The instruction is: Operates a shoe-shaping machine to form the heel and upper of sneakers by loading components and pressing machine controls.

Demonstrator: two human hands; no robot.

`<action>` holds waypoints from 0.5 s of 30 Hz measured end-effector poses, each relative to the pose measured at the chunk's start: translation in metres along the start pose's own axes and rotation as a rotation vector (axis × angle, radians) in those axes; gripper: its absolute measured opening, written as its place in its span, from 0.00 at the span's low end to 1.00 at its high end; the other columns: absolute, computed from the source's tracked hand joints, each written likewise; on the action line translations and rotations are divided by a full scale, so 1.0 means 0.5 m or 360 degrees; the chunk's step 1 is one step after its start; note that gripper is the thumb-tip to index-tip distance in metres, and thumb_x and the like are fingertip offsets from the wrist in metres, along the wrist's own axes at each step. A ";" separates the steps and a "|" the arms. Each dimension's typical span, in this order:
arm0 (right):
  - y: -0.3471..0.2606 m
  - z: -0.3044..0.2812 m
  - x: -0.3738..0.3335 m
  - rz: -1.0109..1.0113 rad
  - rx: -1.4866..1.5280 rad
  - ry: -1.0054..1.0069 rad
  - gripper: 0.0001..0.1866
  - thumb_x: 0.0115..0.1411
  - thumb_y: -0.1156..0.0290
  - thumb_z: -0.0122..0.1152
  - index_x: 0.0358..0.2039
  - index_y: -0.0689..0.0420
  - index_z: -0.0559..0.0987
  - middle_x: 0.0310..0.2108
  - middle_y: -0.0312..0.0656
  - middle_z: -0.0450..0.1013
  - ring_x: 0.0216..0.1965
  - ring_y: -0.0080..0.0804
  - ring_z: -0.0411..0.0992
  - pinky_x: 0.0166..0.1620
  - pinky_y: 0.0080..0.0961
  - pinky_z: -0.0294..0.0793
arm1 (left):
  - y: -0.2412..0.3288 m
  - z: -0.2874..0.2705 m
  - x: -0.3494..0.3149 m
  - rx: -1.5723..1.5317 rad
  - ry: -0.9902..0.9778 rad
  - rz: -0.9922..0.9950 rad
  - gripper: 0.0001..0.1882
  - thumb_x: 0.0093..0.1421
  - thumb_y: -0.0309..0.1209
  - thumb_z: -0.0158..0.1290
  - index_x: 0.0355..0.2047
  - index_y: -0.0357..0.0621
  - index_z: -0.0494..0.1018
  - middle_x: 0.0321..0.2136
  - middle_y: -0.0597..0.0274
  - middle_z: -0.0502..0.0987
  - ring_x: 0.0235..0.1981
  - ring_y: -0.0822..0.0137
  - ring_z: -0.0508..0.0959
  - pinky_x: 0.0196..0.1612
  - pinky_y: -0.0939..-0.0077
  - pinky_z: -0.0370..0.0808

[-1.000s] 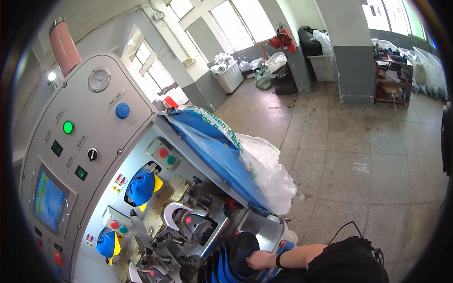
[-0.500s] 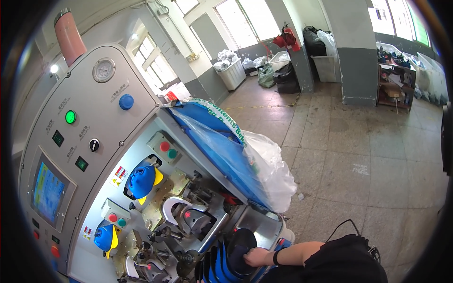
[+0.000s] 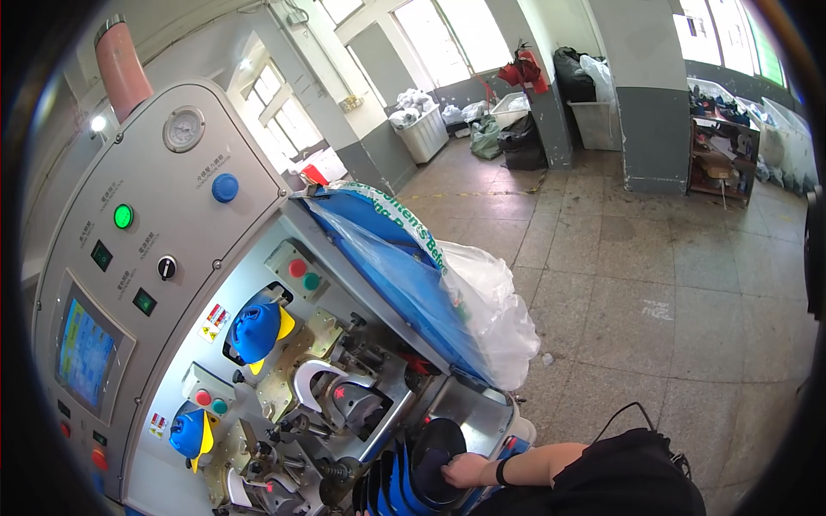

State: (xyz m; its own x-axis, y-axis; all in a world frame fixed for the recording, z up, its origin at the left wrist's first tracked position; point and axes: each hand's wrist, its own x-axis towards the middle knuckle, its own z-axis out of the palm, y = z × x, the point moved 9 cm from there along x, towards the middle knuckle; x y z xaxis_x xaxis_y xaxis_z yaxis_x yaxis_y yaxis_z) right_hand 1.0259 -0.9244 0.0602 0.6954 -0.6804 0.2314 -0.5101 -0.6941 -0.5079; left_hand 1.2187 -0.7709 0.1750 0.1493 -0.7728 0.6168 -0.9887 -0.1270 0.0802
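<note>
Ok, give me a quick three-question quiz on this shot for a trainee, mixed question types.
1. True or false: the hand at the bottom of the head view rests on the dark shoe pieces stacked at the foot of the grey machine.
2. Multiple choice: what colour is the lit round lamp on the upper panel? A red, B green, C yellow.
3. Fill in: the blue sheet draped over the machine's right side has a clear ______ bag hanging off it.

Key: 1 true; 2 B; 3 plastic. Which of the person's hands this is cannot be told; the other is out of view.
</note>
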 end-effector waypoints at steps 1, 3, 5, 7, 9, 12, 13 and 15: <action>0.000 0.001 0.000 -0.0004 -0.0006 0.0002 0.15 0.59 0.62 0.50 0.28 0.60 0.77 0.23 0.48 0.77 0.30 0.47 0.77 0.36 0.41 0.78 | 0.000 0.000 -0.001 0.0001 -0.0002 -0.0001 0.28 0.66 0.48 0.36 0.54 0.40 0.70 0.52 0.44 0.72 0.54 0.40 0.69 0.58 0.47 0.65; -0.001 -0.003 0.000 0.0012 0.0003 -0.0015 0.15 0.59 0.62 0.50 0.28 0.60 0.77 0.23 0.48 0.77 0.30 0.47 0.77 0.36 0.41 0.78 | 0.002 -0.001 0.000 0.0007 -0.0005 -0.0004 0.28 0.66 0.48 0.36 0.54 0.40 0.70 0.52 0.44 0.72 0.54 0.40 0.69 0.58 0.48 0.65; -0.001 0.000 0.002 0.0027 0.0014 -0.0033 0.15 0.59 0.62 0.50 0.28 0.60 0.77 0.23 0.49 0.77 0.30 0.47 0.77 0.36 0.41 0.78 | 0.004 -0.004 0.003 0.0009 -0.0011 -0.0008 0.28 0.66 0.48 0.37 0.54 0.40 0.70 0.52 0.44 0.72 0.54 0.40 0.69 0.58 0.48 0.65; 0.000 0.000 0.003 0.0024 0.0030 -0.0029 0.15 0.59 0.62 0.50 0.27 0.60 0.77 0.23 0.49 0.77 0.30 0.47 0.77 0.36 0.42 0.78 | 0.002 -0.002 0.002 0.0016 -0.0002 -0.0003 0.27 0.66 0.47 0.37 0.54 0.40 0.71 0.52 0.44 0.72 0.54 0.40 0.69 0.58 0.48 0.65; 0.000 0.001 0.004 0.0027 0.0040 -0.0035 0.14 0.59 0.62 0.50 0.27 0.60 0.77 0.23 0.49 0.77 0.30 0.47 0.77 0.36 0.42 0.78 | 0.002 -0.002 0.003 0.0024 0.0001 -0.0002 0.26 0.66 0.46 0.38 0.53 0.40 0.71 0.52 0.44 0.72 0.54 0.40 0.69 0.58 0.48 0.65; 0.001 0.000 0.004 0.0028 0.0029 -0.0044 0.14 0.59 0.62 0.50 0.27 0.60 0.77 0.22 0.49 0.77 0.30 0.47 0.77 0.36 0.41 0.78 | 0.005 -0.003 0.004 0.0020 0.0006 0.0013 0.26 0.66 0.45 0.38 0.53 0.40 0.71 0.51 0.43 0.73 0.54 0.39 0.70 0.58 0.48 0.65; 0.000 -0.002 0.003 0.0025 0.0004 -0.0041 0.14 0.59 0.62 0.51 0.27 0.60 0.77 0.22 0.48 0.77 0.29 0.47 0.77 0.36 0.41 0.78 | 0.004 -0.001 0.004 0.0015 0.0010 0.0018 0.25 0.66 0.45 0.38 0.53 0.39 0.71 0.51 0.43 0.73 0.53 0.39 0.70 0.58 0.47 0.66; 0.002 0.000 0.002 0.0025 0.0003 -0.0028 0.14 0.58 0.62 0.51 0.27 0.59 0.77 0.22 0.48 0.77 0.29 0.47 0.77 0.36 0.41 0.78 | 0.005 0.001 0.004 0.0010 0.0010 0.0027 0.25 0.65 0.44 0.39 0.53 0.39 0.71 0.51 0.42 0.73 0.53 0.39 0.70 0.58 0.47 0.66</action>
State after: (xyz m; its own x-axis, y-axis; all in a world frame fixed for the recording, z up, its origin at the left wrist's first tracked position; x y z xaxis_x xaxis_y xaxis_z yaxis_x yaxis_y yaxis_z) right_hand 1.0259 -0.9257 0.0596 0.6960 -0.6869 0.2090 -0.5202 -0.6831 -0.5127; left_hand 1.2164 -0.7730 0.1763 0.1327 -0.7710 0.6228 -0.9909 -0.1179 0.0651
